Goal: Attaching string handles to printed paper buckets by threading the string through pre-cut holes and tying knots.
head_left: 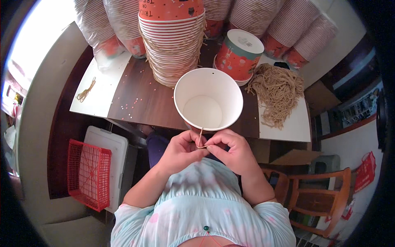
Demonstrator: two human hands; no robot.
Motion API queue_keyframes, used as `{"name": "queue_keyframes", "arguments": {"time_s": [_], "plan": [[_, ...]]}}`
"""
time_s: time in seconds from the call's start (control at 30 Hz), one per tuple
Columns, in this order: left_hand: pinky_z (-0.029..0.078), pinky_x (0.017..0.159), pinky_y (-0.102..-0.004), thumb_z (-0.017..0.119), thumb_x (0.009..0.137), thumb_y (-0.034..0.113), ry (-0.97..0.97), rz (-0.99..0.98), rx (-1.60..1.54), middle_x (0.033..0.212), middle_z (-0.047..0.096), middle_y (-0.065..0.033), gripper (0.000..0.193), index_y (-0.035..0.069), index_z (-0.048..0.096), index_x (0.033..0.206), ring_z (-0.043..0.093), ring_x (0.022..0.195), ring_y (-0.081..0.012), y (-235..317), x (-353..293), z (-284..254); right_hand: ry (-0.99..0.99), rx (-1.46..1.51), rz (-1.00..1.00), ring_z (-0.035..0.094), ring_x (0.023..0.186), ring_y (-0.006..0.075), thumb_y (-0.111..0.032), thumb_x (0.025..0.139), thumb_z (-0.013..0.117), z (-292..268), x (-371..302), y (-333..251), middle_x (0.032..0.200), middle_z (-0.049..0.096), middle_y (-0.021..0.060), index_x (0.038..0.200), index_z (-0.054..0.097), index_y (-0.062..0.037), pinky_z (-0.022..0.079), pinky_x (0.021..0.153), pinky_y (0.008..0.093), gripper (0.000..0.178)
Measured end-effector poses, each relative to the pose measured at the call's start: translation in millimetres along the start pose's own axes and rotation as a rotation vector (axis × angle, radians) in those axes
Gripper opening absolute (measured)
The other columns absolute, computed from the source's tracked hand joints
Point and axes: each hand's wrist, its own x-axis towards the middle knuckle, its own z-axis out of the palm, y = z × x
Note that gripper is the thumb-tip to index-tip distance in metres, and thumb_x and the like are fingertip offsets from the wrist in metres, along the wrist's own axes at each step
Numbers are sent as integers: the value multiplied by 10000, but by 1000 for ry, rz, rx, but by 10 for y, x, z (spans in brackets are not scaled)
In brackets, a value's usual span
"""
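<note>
A white-lined paper bucket [230, 99] stands with its mouth up at the table's near edge. One small dark hole shows in its far wall. From its near rim a tan cord [200, 136] runs down to my hands and bends there. My left hand [183, 151] is closed, the cord pinched between thumb and fingers. Close beside it, my right hand [230, 147] pinches another stretch of the cord between thumb and forefinger. Both hands are just below the rim, in front of my body. The cord's ends are partly hidden by my fingers.
Behind the bucket rises a tall stack of nested buckets [173, 45]. An upside-down orange and green bucket [238, 55] stands to its right, near a heap of tan cords [279, 90]. Wrapped bucket stacks [294, 24] line the back. A red basket [89, 175] is at lower left, a wooden chair [319, 197] at right.
</note>
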Motion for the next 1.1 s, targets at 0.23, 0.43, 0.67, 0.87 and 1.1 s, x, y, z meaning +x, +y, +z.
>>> {"name": "queue_keyframes", "arguments": {"time_s": [0.23, 0.43, 0.67, 0.87, 1.1], "plan": [[441, 506, -225, 666, 777, -50, 460, 777, 1165, 894, 566, -79, 145, 8, 611, 898, 549, 622, -101, -18, -56, 27, 253, -529, -424, 623, 719, 287, -17, 746, 691, 264, 118, 211, 837, 614, 113, 875, 639, -26, 510, 632, 357, 139], [481, 553, -260, 691, 747, -56, 572, 954, 1333, 904, 563, -118, 195, 8, 668, 930, 581, 658, -175, -41, -71, -83, 383, -583, -556, 610, 750, 265, -73, 768, 684, 482, 167, 337, 880, 606, 81, 957, 623, -41, 497, 664, 366, 201], [417, 552, -198, 640, 869, 74, 501, 114, 87, 795, 634, -35, 96, -19, 659, 878, 531, 629, -75, 16, -120, -74, 395, -626, -535, 640, 749, 281, -16, 763, 677, 587, 254, 360, 903, 647, 106, 948, 644, -20, 522, 644, 347, 188], [394, 543, -181, 641, 867, 80, 450, 73, -123, 793, 643, -27, 92, -8, 658, 887, 511, 616, -47, -9, -152, -129, 91, 9, -210, 658, 868, 207, -4, 841, 588, 573, 292, 284, 1011, 664, 112, 989, 651, 29, 528, 762, 303, 164], [465, 637, -186, 645, 864, 53, 520, 105, 224, 827, 660, -38, 88, -34, 648, 880, 585, 725, -56, 57, -197, -108, -18, 802, 192, 607, 977, 159, -61, 882, 580, 630, 253, 359, 1077, 645, 98, 1004, 657, 13, 476, 895, 304, 163]]}}
